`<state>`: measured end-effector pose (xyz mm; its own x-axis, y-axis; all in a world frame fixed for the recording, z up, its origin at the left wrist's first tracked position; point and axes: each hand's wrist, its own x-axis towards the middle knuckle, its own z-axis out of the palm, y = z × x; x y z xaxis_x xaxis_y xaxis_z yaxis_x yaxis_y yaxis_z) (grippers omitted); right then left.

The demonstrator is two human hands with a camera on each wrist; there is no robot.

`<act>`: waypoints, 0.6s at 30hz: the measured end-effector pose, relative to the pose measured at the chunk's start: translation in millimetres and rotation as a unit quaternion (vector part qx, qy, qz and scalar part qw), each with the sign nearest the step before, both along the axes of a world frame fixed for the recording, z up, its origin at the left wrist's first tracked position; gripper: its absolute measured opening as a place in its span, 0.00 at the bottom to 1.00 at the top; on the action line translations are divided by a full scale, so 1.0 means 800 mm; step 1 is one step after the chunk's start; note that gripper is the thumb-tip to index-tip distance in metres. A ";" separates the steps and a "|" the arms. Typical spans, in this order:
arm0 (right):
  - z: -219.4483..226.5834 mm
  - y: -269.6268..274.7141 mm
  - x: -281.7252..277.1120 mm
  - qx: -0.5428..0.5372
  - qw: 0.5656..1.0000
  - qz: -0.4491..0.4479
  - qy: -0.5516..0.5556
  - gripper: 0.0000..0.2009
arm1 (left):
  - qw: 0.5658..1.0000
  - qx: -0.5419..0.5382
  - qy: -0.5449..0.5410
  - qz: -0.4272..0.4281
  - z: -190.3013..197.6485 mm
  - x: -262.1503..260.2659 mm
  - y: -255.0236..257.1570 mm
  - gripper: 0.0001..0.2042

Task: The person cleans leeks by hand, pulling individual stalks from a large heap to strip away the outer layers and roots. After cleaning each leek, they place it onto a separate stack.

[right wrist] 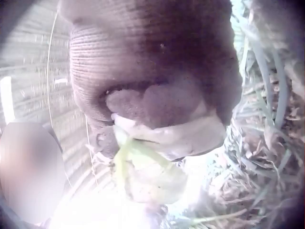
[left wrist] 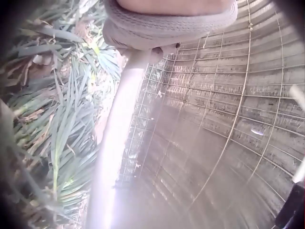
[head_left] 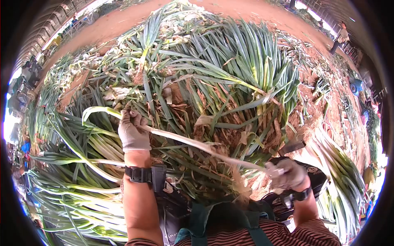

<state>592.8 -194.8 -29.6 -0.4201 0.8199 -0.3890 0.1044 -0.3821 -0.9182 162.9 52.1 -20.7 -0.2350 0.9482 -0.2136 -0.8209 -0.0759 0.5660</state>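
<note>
A long green onion [head_left: 186, 140] slants across the middle of the head view, pale along its shaft. My gloved left hand [head_left: 134, 130] grips it near its green leaf end; in the left wrist view the white shaft [left wrist: 121, 119] runs down from the glove. At the right end, my gloved right hand [head_left: 286, 175] is blurred. The right wrist view shows its fingers curled round a pale, limp onion skin [right wrist: 178, 136], with a greenish piece hanging below. Whether that strip is still joined to the shaft I cannot tell.
Green onions [head_left: 94, 205] lie piled at the left, and a bundle [head_left: 340, 176] lies at the right. Ahead is a large heap of unpeeled onions [head_left: 242, 53] with soil and dry leaves. Trimmings surround it. A person [head_left: 342, 36] stands far off at the right.
</note>
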 end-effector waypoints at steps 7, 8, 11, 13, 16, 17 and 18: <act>0.008 0.052 -0.077 0.217 0.748 0.236 -0.581 0.14 | 0.989 0.106 0.099 0.014 -0.001 0.000 -0.018 0.09; -0.025 0.067 -0.076 0.231 0.701 0.283 -0.612 0.16 | 0.987 0.123 0.102 -0.007 -0.009 0.005 -0.019 0.10; 0.036 0.110 -0.124 0.241 0.831 0.144 -0.480 0.15 | 0.968 0.182 -0.017 -0.172 0.010 0.034 -0.044 0.22; 0.029 0.147 -0.130 0.221 0.845 0.125 -0.471 0.16 | 0.940 0.213 -0.015 -0.268 -0.002 0.027 -0.040 0.20; -0.024 0.216 -0.096 0.189 0.841 0.052 -0.504 0.15 | 0.950 0.155 0.048 -0.267 0.001 0.033 -0.040 0.13; -0.042 0.240 -0.081 0.175 0.835 0.022 -0.521 0.15 | 0.953 0.139 0.074 -0.260 0.003 0.034 -0.041 0.14; -0.046 0.263 -0.067 0.164 0.803 0.025 -0.573 0.14 | 0.955 0.121 0.101 -0.252 0.005 0.036 -0.042 0.15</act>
<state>539.0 15.8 -66.1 0.0236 0.9500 -0.3113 0.9598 -0.1086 -0.2587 191.6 18.7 -16.5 0.2517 0.9674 0.0281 -0.6636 0.1514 0.7326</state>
